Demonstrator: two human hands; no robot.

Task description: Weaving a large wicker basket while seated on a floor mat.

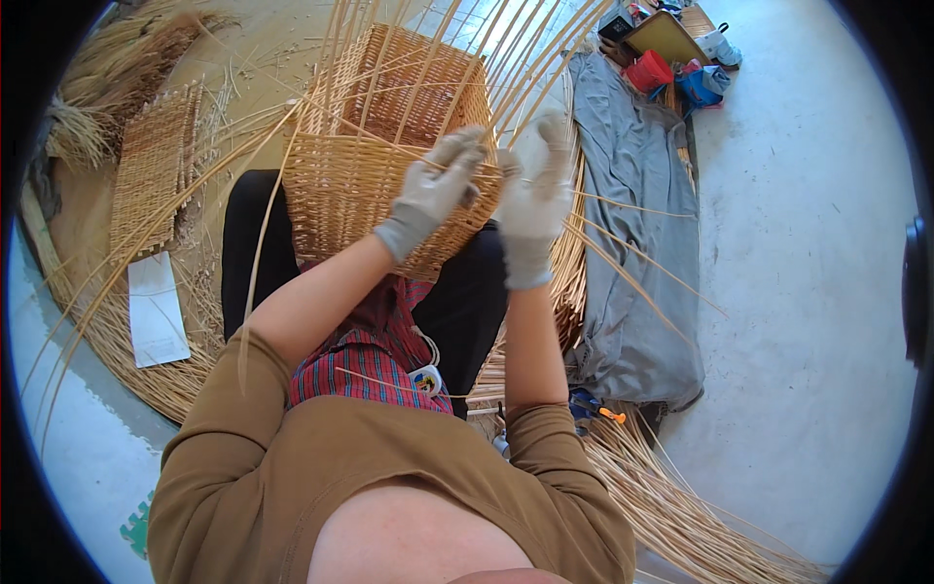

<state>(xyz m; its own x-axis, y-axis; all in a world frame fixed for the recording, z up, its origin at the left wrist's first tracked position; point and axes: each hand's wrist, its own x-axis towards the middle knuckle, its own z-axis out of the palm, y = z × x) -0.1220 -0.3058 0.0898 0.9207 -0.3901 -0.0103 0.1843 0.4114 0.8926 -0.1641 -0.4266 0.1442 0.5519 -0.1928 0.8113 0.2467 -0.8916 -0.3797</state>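
Note:
A square wicker basket [341,195] rests on my lap, tilted so that its inside shows. Long thin rods [413,83] stand up from its walls and fan out past the top of the picture. My left hand [438,185], in a pale work glove with a grey cuff, is closed at the near rim on a wicker rod that runs along it. Beside the basket's right corner is my right hand [535,200], gloved alike. Its fingers point upward and are smeared by motion, so its grip cannot be made out. Loose rod ends [637,263] stick out to its right.
A woven wicker panel [151,165] and a white sheet [159,310] lie at the left. Bundled rods [681,496] lie at the lower right. To the right stretches a grey cloth [637,243], with a red container [649,72] and a blue one [702,86] beyond.

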